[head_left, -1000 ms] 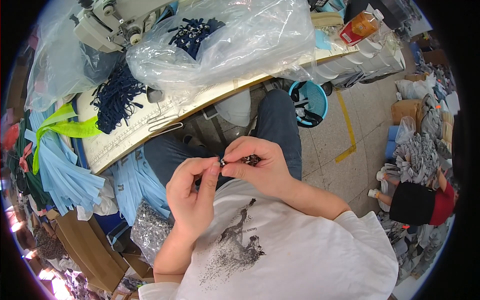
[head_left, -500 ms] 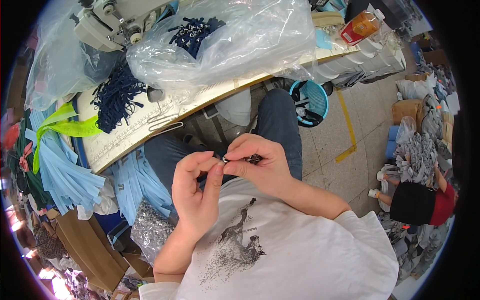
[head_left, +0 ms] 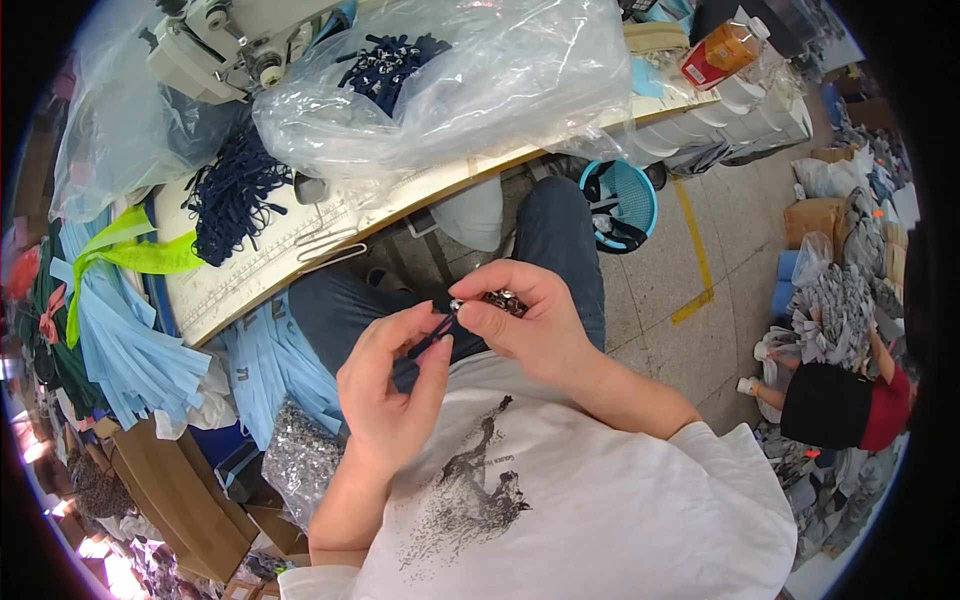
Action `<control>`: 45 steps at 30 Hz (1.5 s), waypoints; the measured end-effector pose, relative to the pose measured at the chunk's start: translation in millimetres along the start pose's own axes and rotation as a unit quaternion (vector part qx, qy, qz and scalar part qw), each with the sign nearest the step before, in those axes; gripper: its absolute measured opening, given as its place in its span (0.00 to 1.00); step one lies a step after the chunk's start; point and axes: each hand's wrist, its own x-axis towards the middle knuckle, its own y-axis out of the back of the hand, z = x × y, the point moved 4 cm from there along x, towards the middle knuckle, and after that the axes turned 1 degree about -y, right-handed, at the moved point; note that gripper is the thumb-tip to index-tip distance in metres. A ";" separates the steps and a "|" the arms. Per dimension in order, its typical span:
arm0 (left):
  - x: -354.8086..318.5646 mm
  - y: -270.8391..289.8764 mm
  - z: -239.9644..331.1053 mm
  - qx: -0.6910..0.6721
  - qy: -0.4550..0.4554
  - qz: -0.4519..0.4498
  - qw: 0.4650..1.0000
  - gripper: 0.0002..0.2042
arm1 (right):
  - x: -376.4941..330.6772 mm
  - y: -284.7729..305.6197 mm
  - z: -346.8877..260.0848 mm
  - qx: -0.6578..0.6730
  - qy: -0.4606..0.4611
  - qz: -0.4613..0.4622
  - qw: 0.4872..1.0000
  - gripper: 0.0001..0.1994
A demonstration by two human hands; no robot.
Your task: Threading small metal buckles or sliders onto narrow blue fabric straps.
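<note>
Above my lap, my left hand (head_left: 392, 385) pinches a narrow navy cord loop (head_left: 430, 338) between thumb and fingers. My right hand (head_left: 540, 330) meets it, closed, with a small shiny metal piece (head_left: 456, 305) at its thumb and fingertip, where the cord's end reaches. More small metal pieces (head_left: 505, 300) lie in the curl of the right fingers; their exact kind is too small to tell. On the table's left, a heap of navy cord loops (head_left: 238, 195) hangs near the edge. Similar navy loops with metal bits (head_left: 385, 72) lie in a clear plastic bag (head_left: 500, 90).
A sewing machine (head_left: 215, 50) stands at the back left of the white worktable (head_left: 330, 215). Light-blue strips (head_left: 140, 340) hang at left. A blue basket (head_left: 635, 205) sits on the floor, a bottle (head_left: 725, 52) at the table's far right. Another person (head_left: 840, 405) works at right.
The hands have drawn slightly apart, and the navy cord now shows between them. My right fingers have opened a little, showing the metal pieces more.
</note>
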 end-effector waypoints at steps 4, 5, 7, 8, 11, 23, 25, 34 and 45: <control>2.8 8.3 -3.5 0.055 -0.048 -0.010 0.997 0.10 | -0.6 -0.4 0.4 -0.015 0.019 -0.010 1.000 0.10; 3.3 8.0 -3.4 0.056 -0.048 -0.010 0.997 0.10 | -0.6 -1.2 0.0 -0.026 0.031 -0.016 0.999 0.10; 4.7 5.4 -1.5 0.075 -0.069 -0.026 0.994 0.10 | 0.1 -2.0 1.5 -0.037 0.043 -0.022 0.998 0.09; 5.7 5.0 -1.8 0.075 -0.069 -0.027 0.994 0.10 | 0.7 -2.6 2.5 -0.037 0.057 -0.030 0.997 0.09; 6.0 4.4 2.5 0.101 -0.111 -0.017 0.988 0.12 | 0.7 -3.8 0.8 -0.051 0.071 -0.038 0.995 0.09; 10.4 2.1 4.8 0.201 -0.203 -0.028 0.958 0.14 | 1.2 -3.7 4.0 0.024 -0.046 -0.045 0.998 0.06; 9.7 1.9 4.5 0.144 -0.195 -0.006 0.970 0.14 | 1.8 -2.9 7.3 0.033 -0.071 -0.045 0.996 0.06; 4.3 -0.4 -15.9 -0.130 0.005 -0.070 0.989 0.11 | 4.3 -0.8 8.6 0.085 -0.027 -0.014 0.996 0.04; 8.0 -0.3 -21.7 0.025 -0.004 -0.075 0.997 0.08 | 0.4 -1.1 3.2 0.092 -0.018 -0.024 0.995 0.06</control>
